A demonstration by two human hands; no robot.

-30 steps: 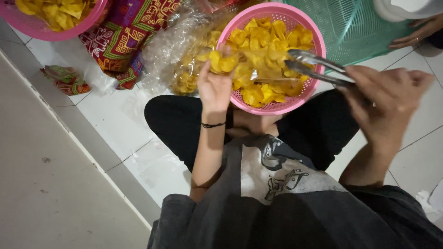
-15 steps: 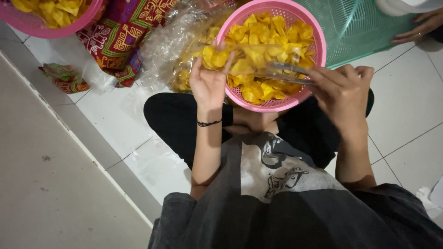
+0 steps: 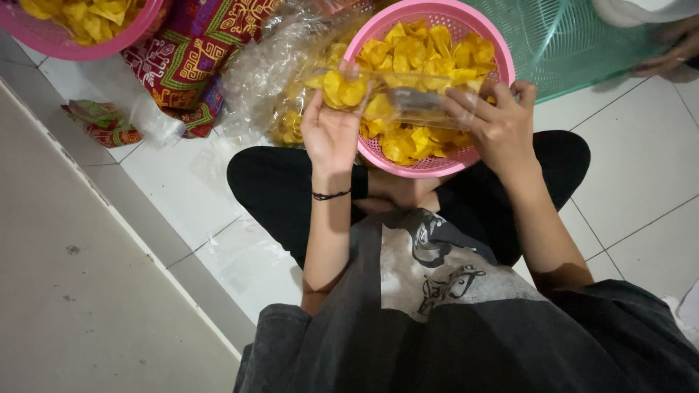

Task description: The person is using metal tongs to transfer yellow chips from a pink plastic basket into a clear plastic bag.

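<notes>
Seen from the head camera, the person sits cross-legged on a white tiled floor (image 3: 626,211) with a pink perforated basket (image 3: 437,14) of yellow chips (image 3: 429,51) resting on the lap, in the upper middle of the frame. Both hands are raised over the basket's near side, holding a small clear plastic bag (image 3: 397,98) between them. The left hand (image 3: 331,127) has its fingers closed around the bag's left end, where several chips sit inside the plastic. The right hand (image 3: 495,124) grips the bag's right end, fingers curled over it; a pair of metal tongs seems to lie along the bag under those fingers, though the blur makes this uncertain. A thin black band (image 3: 329,195) circles the left wrist.

Just left of the basket lies a larger crumpled clear bag (image 3: 269,73) with more chips in it. Beyond that, a red patterned cloth (image 3: 193,54) and, in the upper left corner, a second pink basket (image 3: 65,47) of chips. A green mesh basket (image 3: 582,44) fills the upper right, with another person's hand (image 3: 670,51) at its edge.
</notes>
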